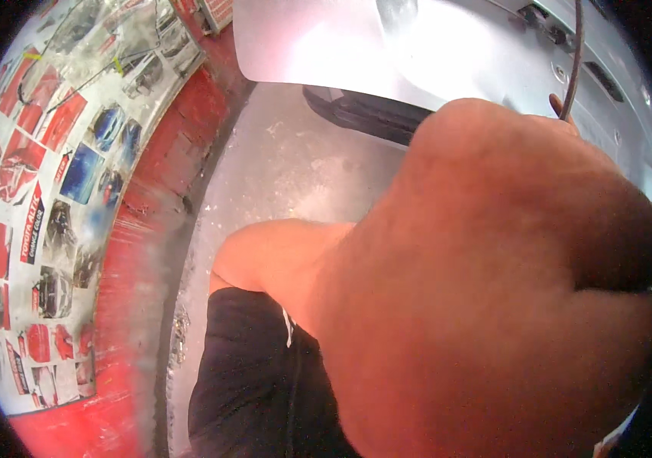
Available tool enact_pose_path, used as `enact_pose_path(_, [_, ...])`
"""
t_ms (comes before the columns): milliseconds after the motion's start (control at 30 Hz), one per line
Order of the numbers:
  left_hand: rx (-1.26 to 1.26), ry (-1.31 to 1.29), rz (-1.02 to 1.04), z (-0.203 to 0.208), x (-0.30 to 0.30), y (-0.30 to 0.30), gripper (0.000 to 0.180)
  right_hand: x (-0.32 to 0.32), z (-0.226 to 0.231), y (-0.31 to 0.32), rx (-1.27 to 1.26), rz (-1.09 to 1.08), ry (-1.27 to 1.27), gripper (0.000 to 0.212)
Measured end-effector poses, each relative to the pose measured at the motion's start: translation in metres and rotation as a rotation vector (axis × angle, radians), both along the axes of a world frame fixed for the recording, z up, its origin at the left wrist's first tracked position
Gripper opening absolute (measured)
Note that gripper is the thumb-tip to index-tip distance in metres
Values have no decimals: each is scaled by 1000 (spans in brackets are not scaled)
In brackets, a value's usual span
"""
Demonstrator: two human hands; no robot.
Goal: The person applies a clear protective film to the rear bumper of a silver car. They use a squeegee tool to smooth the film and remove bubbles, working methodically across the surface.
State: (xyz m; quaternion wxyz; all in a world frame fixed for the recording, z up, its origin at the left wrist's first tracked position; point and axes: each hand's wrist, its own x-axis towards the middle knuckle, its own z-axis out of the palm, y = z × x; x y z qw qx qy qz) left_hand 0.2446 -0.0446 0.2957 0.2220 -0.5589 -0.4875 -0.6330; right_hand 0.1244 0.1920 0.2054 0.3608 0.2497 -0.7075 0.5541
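Note:
A bare arm (486,305) fills most of the right side, very close and out of focus, and covers much of what lies beyond. Past its upper edge, a small part of a hand (566,124) shows beside a thin dark rod or hose (573,72). I cannot tell which hand this is, or whether its fingers grip the rod. Another stretch of bent bare arm (280,248) shows at the middle, above dark shorts (257,374) with a white drawstring. The rest of my left hand and my right hand is hidden.
A silver vehicle panel (456,46) spans the top, with a dark tyre-like shape (364,113) beneath. Grey floor (288,168) runs below it. On the left stands a red, scuffed wall (166,145) with a poster of car photos (43,191); a thin wire hangs over the poster.

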Motion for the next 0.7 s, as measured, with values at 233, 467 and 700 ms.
enact_pose_path(233, [-5, -13, -4, 2, -4, -3, 25, 16, 9, -5, -73, -156, -119, 43])
enact_pose_path(467, [-17, -1, 38, 7, -2, -6, 22, 6, 12, -13, -98, -132, -70, 42])
enact_pose_path(700, [-56, 25, 71, 19, -5, -10, 20, 5, 17, -7, -41, -114, -58, 41])
